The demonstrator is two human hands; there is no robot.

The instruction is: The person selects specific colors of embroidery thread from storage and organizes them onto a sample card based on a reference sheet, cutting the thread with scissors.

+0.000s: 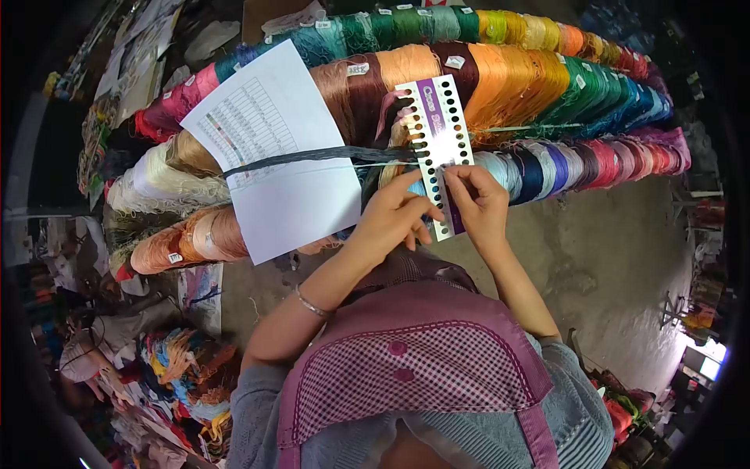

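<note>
A white and purple card point(444, 133) with rows of punched holes lies over the thread rolls, with pink, cream and dark threads looped at its left edge. My left hand point(397, 213) is at the card's lower left edge, its fingers bent and apart. My right hand point(478, 197) is at the card's right edge, thumb and index finger pinched together; what they hold is too small to make out. A printed sheet point(301, 207) lies to the left, with a dark thread bundle point(328, 155) stretched across it to the card.
Long rolls of coloured thread point(508, 82) with small white tags curve across the view. A heap of mixed threads point(187, 375) is at the lower left. Grey floor point(601, 250) shows at the right, and papers point(137, 55) lie at the upper left.
</note>
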